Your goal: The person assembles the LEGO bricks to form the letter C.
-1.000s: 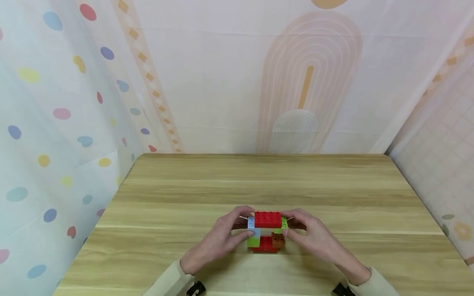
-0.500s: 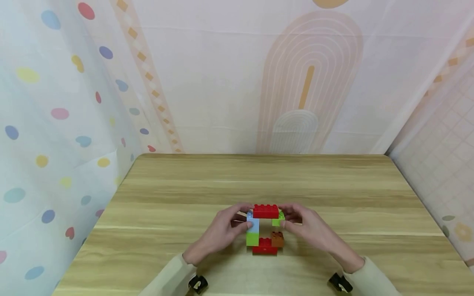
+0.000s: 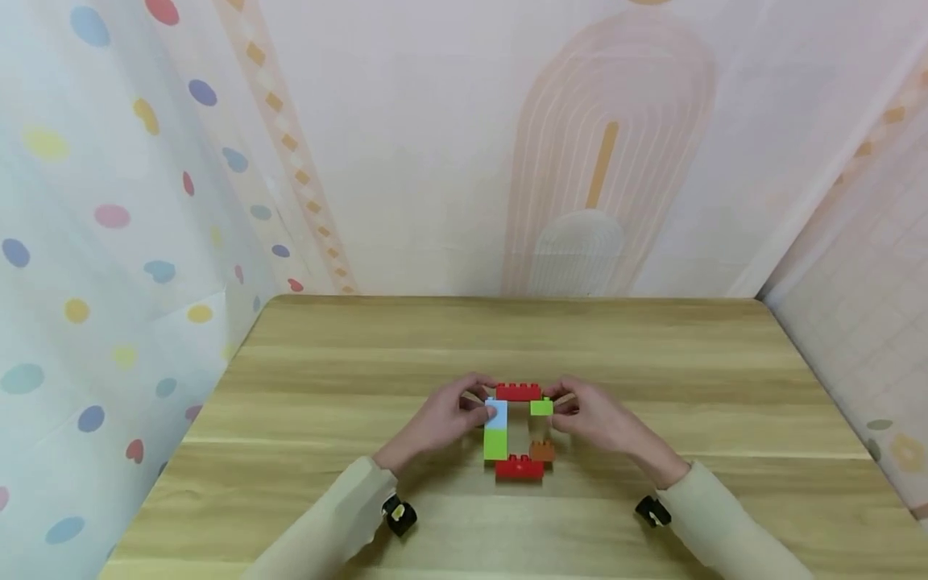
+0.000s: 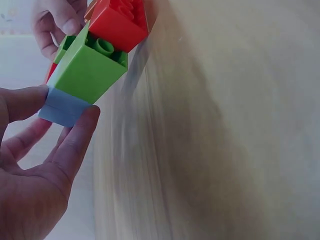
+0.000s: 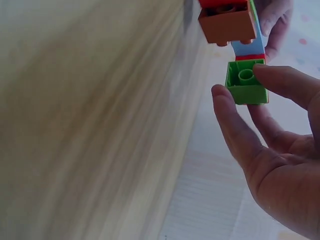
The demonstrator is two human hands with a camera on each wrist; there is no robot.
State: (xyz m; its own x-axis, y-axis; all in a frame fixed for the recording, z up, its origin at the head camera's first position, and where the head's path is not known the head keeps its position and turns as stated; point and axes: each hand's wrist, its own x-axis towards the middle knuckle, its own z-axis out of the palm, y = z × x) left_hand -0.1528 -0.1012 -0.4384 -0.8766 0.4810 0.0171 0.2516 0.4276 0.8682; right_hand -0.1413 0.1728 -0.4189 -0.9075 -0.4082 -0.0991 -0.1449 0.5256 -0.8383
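Observation:
A small frame of toy building bricks stands between both hands in the head view. Its left side is a light blue brick (image 3: 497, 414) on a green brick (image 3: 496, 444). A red brick (image 3: 518, 392) spans the top, another red brick (image 3: 519, 470) lies at the bottom. On the right, a small green brick (image 3: 541, 408) hangs under the top one, with a gap above a brown brick (image 3: 542, 451). My left hand (image 3: 445, 415) pinches the light blue brick. My right hand (image 3: 598, 415) holds the small green brick, whose hollow underside shows in the right wrist view.
A wooden table (image 3: 326, 346) lies under the bricks. Behind it hangs a pale patterned curtain (image 3: 406, 161), and a dotted one (image 3: 130, 266) hangs at the left. Black wrist devices (image 3: 399, 515) sit by both sleeves.
The head view has shifted a little. Both hands and the top red brick have moved away from the body, and the brick frame has tipped so its near side faces me more squarely.

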